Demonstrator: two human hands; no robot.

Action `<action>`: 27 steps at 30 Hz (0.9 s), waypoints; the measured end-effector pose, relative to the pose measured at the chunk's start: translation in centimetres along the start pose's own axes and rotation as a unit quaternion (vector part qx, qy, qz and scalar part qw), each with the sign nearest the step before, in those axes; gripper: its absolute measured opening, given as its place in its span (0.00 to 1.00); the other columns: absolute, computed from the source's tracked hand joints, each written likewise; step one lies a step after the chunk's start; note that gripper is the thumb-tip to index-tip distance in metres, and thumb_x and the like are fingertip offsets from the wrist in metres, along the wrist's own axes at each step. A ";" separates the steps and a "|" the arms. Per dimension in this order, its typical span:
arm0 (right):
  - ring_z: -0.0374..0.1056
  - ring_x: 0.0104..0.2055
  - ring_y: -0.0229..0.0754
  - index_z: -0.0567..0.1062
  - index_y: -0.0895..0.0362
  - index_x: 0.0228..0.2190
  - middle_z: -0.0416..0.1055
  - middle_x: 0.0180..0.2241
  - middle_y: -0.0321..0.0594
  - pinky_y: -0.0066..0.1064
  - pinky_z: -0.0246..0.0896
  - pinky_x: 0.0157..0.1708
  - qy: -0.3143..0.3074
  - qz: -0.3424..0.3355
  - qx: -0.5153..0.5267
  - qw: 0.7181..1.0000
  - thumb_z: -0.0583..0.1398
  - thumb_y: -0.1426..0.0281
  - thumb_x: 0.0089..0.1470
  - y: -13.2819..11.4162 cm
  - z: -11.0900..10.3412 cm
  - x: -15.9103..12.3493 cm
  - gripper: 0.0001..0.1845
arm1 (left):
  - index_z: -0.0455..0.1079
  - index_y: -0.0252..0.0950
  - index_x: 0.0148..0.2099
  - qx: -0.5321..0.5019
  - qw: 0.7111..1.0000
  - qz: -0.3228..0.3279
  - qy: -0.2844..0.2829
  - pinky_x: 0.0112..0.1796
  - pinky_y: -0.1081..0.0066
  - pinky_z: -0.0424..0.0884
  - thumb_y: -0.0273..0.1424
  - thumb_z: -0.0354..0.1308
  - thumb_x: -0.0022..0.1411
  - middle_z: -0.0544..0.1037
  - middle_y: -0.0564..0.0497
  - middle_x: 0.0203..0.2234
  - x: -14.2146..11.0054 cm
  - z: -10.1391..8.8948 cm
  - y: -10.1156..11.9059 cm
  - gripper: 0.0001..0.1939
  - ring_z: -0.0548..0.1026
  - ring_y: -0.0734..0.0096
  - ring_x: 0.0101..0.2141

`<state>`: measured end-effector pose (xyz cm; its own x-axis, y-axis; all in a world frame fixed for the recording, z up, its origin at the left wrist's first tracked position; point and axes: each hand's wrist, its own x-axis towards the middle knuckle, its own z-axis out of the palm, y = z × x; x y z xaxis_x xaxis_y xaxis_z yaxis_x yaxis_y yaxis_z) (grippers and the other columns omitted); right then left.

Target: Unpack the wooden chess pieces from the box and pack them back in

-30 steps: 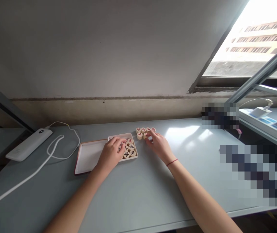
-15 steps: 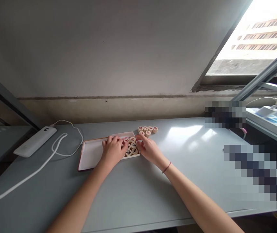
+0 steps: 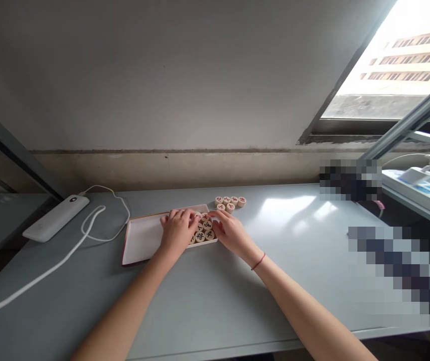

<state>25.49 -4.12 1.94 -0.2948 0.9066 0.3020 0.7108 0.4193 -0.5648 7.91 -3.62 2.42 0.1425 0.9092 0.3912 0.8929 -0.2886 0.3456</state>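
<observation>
Round wooden Chinese chess pieces (image 3: pixel 199 236) with red or black characters stand packed in the right part of a white box (image 3: pixel 207 242). The box's white-lined lid (image 3: pixel 139 240), edged in red, lies on the left against it. My left hand (image 3: pixel 179 228) rests over the pieces, fingers bent and slightly apart, hiding some of them. At the box's right end, my right hand (image 3: pixel 232 233) reaches in with its forefinger touching a piece in the back corner and its thumb lower down. I see no piece lifted in either hand.
Several loose chess pieces (image 3: pixel 230 206) with red characters sit behind the box, near my right hand. A white power bank (image 3: pixel 55 218) with a white cable (image 3: pixel 60 263) lies left on the grey desk (image 3: pixel 215 301). The wall (image 3: pixel 184 170) closes off the back.
My left hand has shifted slightly right, its fingers now nearer the back pieces. My right forefinger has moved a little left onto a corner piece. The loose pieces have stayed put.
</observation>
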 end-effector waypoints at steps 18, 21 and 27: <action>0.71 0.31 0.38 0.73 0.56 0.40 0.72 0.40 0.44 0.30 0.69 0.33 0.146 0.059 0.065 0.985 0.57 0.69 0.52 2.7 -3.4 0.5 0.12 | 0.68 0.40 0.40 -0.295 0.955 -0.030 0.001 0.37 0.70 0.73 0.37 0.53 0.62 0.78 0.52 0.34 -0.6 -2.0 1.3 0.08 0.76 0.70 0.34; 0.70 0.28 0.36 0.74 0.56 0.38 0.70 0.42 0.44 0.31 0.68 0.33 0.131 0.148 0.015 0.980 0.58 0.71 0.48 4.9 -4.5 0.5 0.12 | 0.70 0.40 0.43 -0.335 0.942 -0.031 0.008 0.40 0.69 0.75 0.35 0.53 0.62 0.78 0.51 0.37 -0.4 -1.5 0.6 0.09 0.77 0.69 0.36; 0.67 0.28 0.38 0.71 0.54 0.35 0.73 0.36 0.38 0.29 0.60 0.30 0.083 0.179 -0.070 0.978 0.58 0.69 0.50 5.9 -3.8 0.5 0.08 | 0.70 0.40 0.46 -0.347 0.937 -0.042 0.002 0.39 0.70 0.76 0.31 0.56 0.59 0.76 0.50 0.41 -0.4 -1.0 0.4 0.11 0.77 0.71 0.36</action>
<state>31.95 -1.39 1.68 0.0885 0.9691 0.2301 0.8332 0.0545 -0.5503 7.80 -4.41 3.28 0.0813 0.9369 0.3399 0.4071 -0.3425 0.8467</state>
